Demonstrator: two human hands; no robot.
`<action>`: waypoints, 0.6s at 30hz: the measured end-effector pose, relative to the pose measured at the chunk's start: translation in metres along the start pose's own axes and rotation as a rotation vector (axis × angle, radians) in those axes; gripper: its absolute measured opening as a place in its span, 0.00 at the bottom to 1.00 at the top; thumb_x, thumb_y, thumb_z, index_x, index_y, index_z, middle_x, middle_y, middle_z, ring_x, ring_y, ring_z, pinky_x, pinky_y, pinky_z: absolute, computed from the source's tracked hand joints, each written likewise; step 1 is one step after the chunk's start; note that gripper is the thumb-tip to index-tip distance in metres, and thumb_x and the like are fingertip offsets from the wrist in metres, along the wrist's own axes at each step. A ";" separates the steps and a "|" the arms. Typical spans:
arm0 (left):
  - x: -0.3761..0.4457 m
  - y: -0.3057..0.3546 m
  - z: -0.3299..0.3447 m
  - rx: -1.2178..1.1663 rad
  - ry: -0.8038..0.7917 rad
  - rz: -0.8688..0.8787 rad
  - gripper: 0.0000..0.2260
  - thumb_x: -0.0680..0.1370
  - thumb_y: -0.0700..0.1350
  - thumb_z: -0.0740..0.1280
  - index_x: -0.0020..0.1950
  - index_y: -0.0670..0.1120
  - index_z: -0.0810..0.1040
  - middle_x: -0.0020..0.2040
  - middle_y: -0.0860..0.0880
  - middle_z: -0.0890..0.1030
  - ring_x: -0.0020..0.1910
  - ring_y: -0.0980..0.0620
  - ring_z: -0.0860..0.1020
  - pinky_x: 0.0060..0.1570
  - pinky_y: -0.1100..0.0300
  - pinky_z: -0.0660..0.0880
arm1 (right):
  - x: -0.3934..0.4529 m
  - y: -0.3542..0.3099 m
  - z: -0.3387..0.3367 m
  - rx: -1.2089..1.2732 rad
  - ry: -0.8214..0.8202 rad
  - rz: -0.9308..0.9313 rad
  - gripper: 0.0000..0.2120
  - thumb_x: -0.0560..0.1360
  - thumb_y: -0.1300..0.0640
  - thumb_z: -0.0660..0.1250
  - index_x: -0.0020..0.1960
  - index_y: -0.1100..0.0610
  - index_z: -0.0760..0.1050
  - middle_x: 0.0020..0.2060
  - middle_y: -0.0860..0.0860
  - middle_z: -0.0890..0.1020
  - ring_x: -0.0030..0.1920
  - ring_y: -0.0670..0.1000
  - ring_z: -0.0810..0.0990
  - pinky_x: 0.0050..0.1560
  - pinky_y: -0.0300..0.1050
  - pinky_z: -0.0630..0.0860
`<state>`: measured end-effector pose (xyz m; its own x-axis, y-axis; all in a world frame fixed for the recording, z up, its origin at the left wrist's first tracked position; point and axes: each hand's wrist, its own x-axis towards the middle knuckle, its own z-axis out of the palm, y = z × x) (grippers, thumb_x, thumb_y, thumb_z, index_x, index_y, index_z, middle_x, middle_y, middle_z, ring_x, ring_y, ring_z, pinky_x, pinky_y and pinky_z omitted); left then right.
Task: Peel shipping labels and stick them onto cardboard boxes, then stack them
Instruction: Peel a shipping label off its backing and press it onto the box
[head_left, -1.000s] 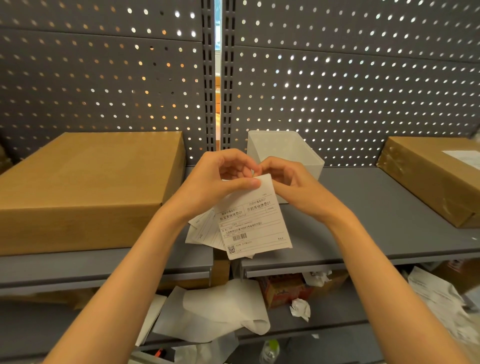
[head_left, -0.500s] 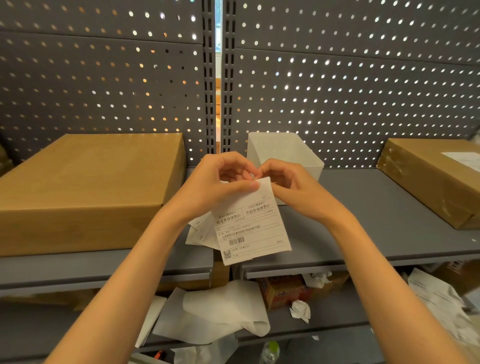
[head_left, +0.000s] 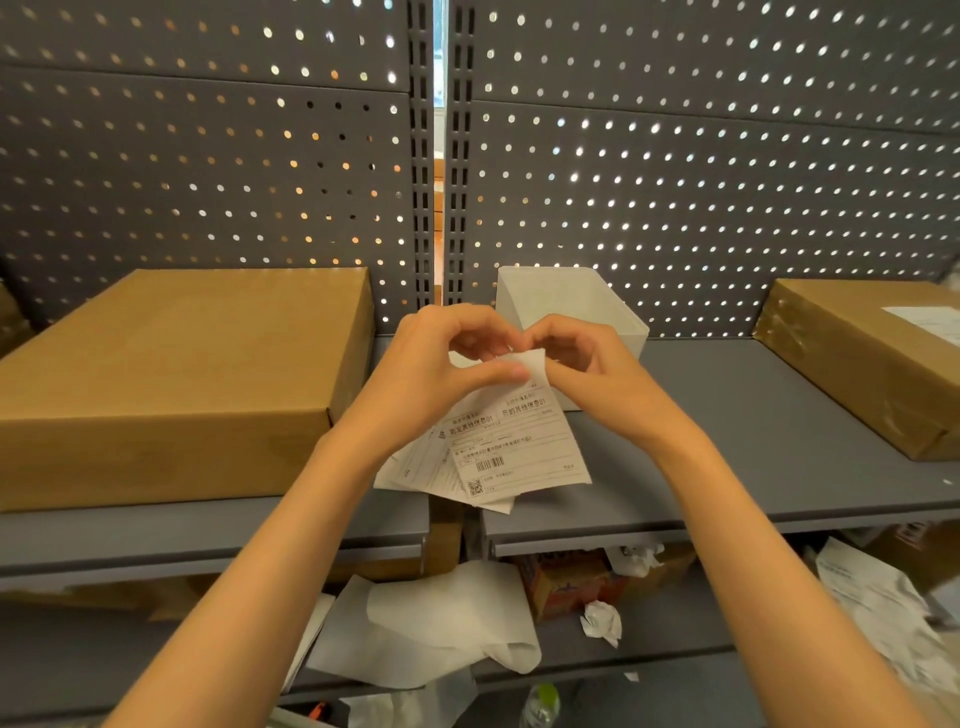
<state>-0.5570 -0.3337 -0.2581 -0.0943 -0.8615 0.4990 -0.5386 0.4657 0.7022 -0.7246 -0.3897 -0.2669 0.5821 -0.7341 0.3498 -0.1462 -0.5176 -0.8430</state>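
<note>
— Several shipping labels (head_left: 498, 457) sit fanned in the left hand (head_left: 426, 374), held up over the gap between the two grey shelves (head_left: 779, 441). The thumb presses across the top sheet while the fingers curl behind the stack.

— And the right hand (head_left: 587, 369)?

— It pinches the top right corner of the front label, where a small white flap is folded up. I think that is the label lifting from its backing, but the corner is too small to be sure.

— How will it handle?

— Thin, light and floppy, I judge. The sticky face would cling to itself if it curls, so take it by that corner and an edge, and keep it taut.

— Where would it go?

— The big cardboard box (head_left: 176, 374) on the left shelf shows a bare top. The taped box (head_left: 862, 358) at right already carries a label.
</note>
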 end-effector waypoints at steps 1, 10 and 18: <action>0.000 0.000 0.000 -0.003 0.003 0.007 0.07 0.69 0.45 0.75 0.45 0.52 0.81 0.41 0.52 0.83 0.42 0.57 0.80 0.48 0.61 0.77 | 0.000 0.000 0.000 -0.001 -0.003 -0.001 0.03 0.76 0.63 0.65 0.48 0.60 0.78 0.46 0.56 0.81 0.50 0.59 0.79 0.54 0.56 0.75; -0.004 0.002 0.001 0.061 0.084 0.099 0.07 0.69 0.44 0.75 0.45 0.51 0.81 0.41 0.57 0.82 0.41 0.62 0.79 0.46 0.72 0.71 | -0.001 -0.001 -0.001 0.015 -0.006 -0.015 0.04 0.77 0.65 0.64 0.50 0.64 0.77 0.47 0.58 0.81 0.51 0.59 0.79 0.55 0.54 0.75; -0.003 0.003 -0.003 0.087 0.053 0.084 0.09 0.71 0.43 0.74 0.50 0.49 0.80 0.43 0.56 0.82 0.45 0.62 0.79 0.51 0.70 0.73 | -0.004 -0.004 0.000 0.024 -0.007 -0.036 0.03 0.77 0.65 0.64 0.47 0.60 0.76 0.43 0.51 0.80 0.46 0.48 0.79 0.51 0.45 0.76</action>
<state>-0.5556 -0.3289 -0.2564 -0.0994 -0.8072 0.5818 -0.6018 0.5144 0.6109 -0.7263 -0.3847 -0.2653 0.5924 -0.7118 0.3774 -0.1055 -0.5329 -0.8396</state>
